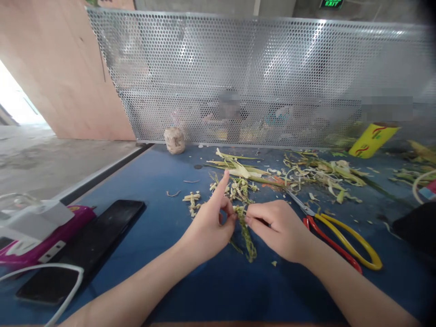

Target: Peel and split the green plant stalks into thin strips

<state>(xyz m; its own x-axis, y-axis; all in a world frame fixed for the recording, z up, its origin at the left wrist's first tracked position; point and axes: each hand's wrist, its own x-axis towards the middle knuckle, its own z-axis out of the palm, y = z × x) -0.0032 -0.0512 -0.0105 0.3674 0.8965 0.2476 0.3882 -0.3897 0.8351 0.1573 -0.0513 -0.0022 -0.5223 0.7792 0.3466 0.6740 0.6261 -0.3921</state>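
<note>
Limp, stringy green plant stem [247,237], near-centre over the blue counter [211,295], is pinched at its far end by left hand [211,221] and right hand [279,228]; probably light, soft, easily torn, best held there.

White light glares beyond the left edge of the worktop [211,290], and bright highlights streak the metal screen [218,59] behind it. Toward the far right corner, the view seems hazy.
</note>
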